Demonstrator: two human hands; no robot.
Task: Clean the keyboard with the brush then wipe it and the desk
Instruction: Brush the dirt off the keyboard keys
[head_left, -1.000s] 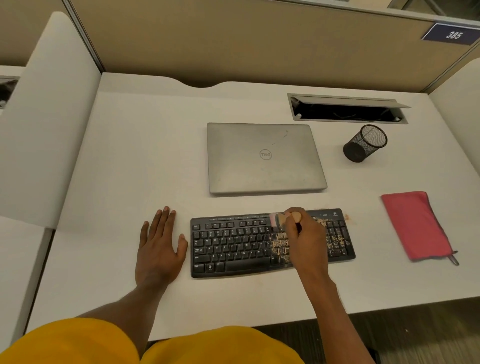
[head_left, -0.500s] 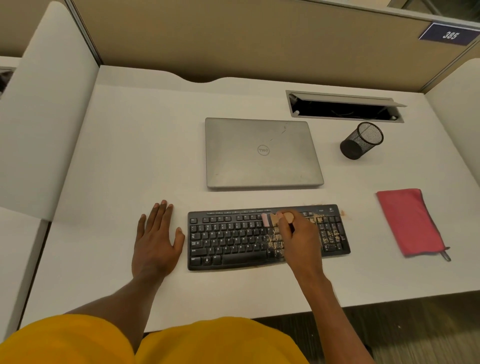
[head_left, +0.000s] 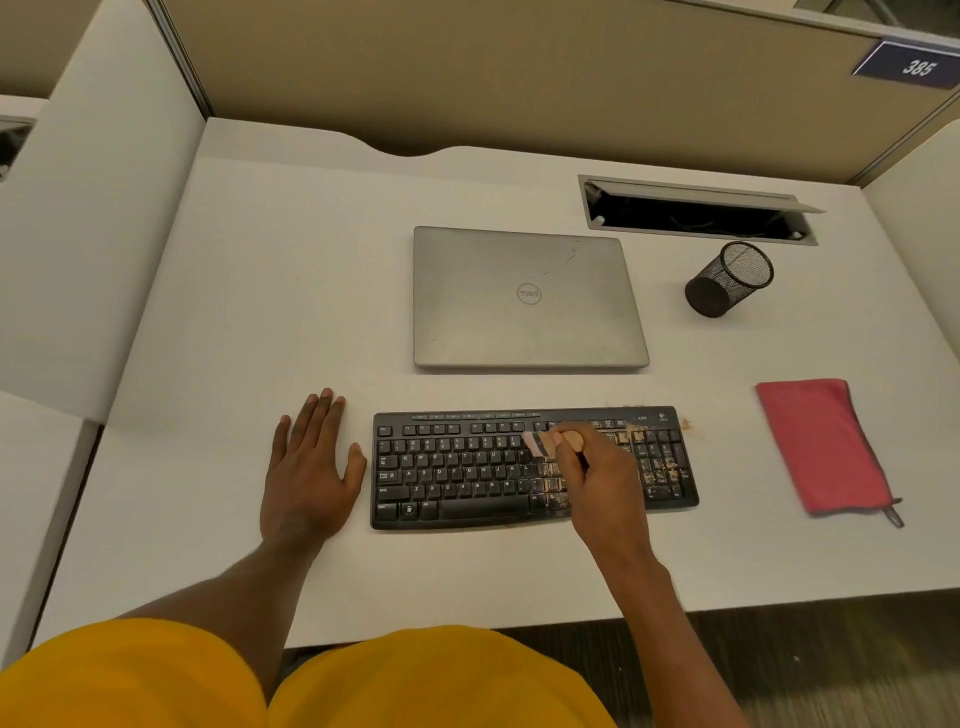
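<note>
Brush (head_left: 543, 446) gripped in right hand (head_left: 597, 483) over keyboard (head_left: 467, 467).
Bristles pointed left, axis along keyboard; left hand (head_left: 309, 467) spread flat on worktop (head_left: 234, 312).

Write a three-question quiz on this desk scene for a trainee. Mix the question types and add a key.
1. Fill in: the red cloth lies on the desk, to the ____ of the keyboard.
2. True or false: the left hand lies flat on the desk, off the keyboard.
3. The right hand: A) rests flat on the desk; B) grips the brush over the keyboard; C) wipes with the cloth.

Key: 1 right; 2 true; 3 B.
</note>
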